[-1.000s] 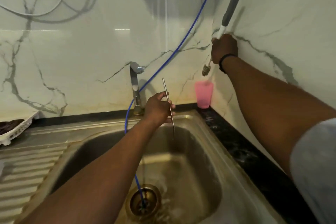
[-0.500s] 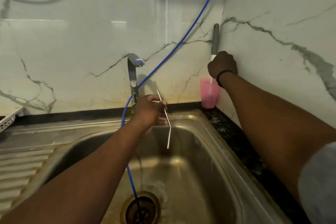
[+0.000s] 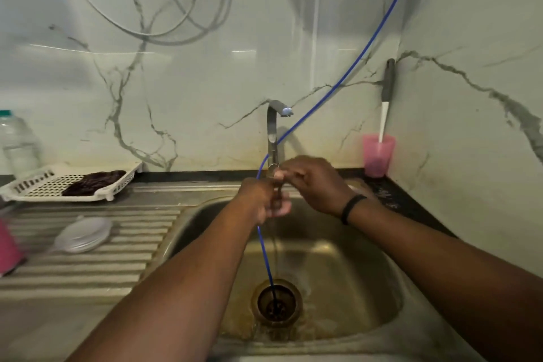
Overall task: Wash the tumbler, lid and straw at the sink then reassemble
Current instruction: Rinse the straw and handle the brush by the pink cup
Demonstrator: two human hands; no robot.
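Both hands meet over the steel sink (image 3: 390, 297), just below the faucet (image 3: 273, 132). My left hand (image 3: 261, 200) grips the thin metal straw (image 3: 278, 189), which is mostly hidden between the fingers. My right hand (image 3: 314, 182) pinches the straw's upper part from the right. A thin stream of water falls from the hands toward the drain (image 3: 276, 301). A clear lid (image 3: 83, 233) lies on the ribbed drainboard at left. The pink tumbler (image 3: 8, 247) stands at the left edge, cut off by the frame.
A long-handled brush (image 3: 387, 88) stands in a pink cup (image 3: 377, 156) in the back right corner. A blue hose (image 3: 352, 67) runs from above into the drain. A white tray (image 3: 32, 188) with a dark cloth and a clear bottle (image 3: 17, 144) sit at back left.
My right hand has put the brush down into the pink cup and come over to the straw. My left hand has kept hold of the straw over the sink.
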